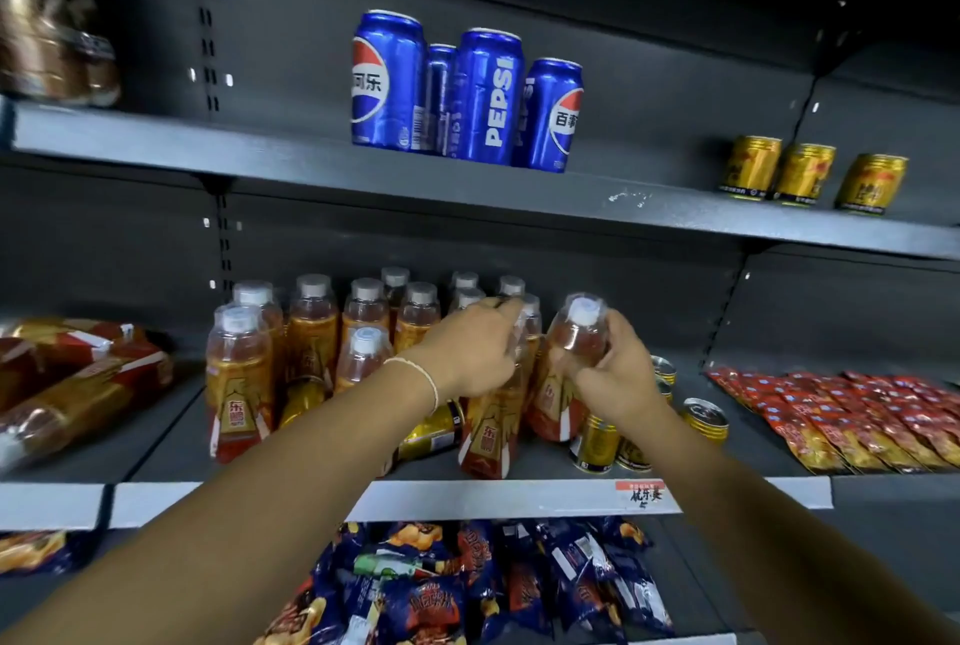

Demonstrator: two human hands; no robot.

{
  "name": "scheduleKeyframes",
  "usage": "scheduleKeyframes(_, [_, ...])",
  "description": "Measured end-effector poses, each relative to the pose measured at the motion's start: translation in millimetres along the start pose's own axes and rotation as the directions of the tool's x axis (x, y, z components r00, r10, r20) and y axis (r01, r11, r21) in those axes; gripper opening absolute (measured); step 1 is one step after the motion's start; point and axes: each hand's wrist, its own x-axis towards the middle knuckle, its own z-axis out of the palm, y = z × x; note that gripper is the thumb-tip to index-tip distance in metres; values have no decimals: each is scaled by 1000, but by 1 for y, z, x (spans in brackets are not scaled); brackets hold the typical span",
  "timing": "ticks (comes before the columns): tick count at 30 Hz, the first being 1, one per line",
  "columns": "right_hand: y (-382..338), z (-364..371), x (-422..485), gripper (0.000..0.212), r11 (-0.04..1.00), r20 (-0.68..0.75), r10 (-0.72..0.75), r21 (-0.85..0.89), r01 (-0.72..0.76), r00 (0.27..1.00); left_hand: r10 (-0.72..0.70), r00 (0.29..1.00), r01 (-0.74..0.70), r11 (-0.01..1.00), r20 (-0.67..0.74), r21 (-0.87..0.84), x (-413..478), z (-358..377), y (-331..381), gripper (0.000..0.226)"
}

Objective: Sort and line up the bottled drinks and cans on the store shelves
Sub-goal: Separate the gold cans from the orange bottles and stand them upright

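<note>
Several orange-gold drink bottles (311, 332) with grey caps stand crowded on the middle shelf (519, 496). My left hand (475, 353) grips the neck of a front bottle (491, 436). Beside it, my right hand (615, 374) holds the shoulder of another bottle (579, 327), which tilts toward me. Gold cans (597, 441) stand just right of the bottles, and some lie on their sides among them (434, 428). On the upper shelf stand several blue Pepsi cans (467, 93) and three gold cans (805, 174).
Red-gold snack packs (67, 379) lie at the left of the middle shelf, red sachets (852, 410) at its right. Blue snack bags (467, 587) fill the shelf below. Brown bottles (47, 20) sit blurred at the upper left. The upper shelf's front edge (311, 166) overhangs the bottles.
</note>
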Motion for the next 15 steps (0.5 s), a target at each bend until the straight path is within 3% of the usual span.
scheduleKeyframes(5, [-48,-10,-26,58,983,-43,-136,-128,130,990,11,999,-11,1000,42,4,-33,-9,-13,62])
scheduleKeyframes(8, [-76,0,-48,52,974,10,-130,-185,130,991,31,998,-32,999,51,19,-57,-14,-23,68])
scheduleKeyframes(15, [-107,64,-88,34,988,120,-43,-142,60,992,1,995,-3,1000,98,20,-118,-32,-60,41])
